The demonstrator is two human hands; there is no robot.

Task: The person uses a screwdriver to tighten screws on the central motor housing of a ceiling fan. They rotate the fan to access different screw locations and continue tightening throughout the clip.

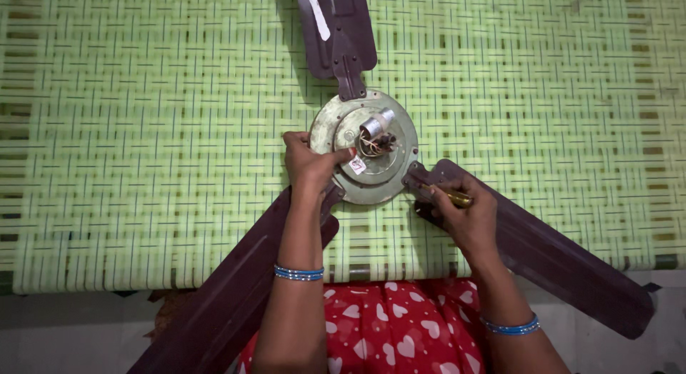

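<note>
Steadying the round grey-green metal fan motor housing (366, 147) with my left hand (309, 163), fingers pressed on its rim, my right hand (464, 217) pinches a yellow-handled screwdriver (457, 198) square at the brown blade bracket (421, 180).

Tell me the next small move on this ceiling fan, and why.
Probably turn the yellow-handled screwdriver in the right hand on the bracket of the dark maroon blade. Its tip seems to sit where that blade joins the round pale-green metal motor housing, and the left hand grips the housing rim, steadying it on the green woven surface.
</note>
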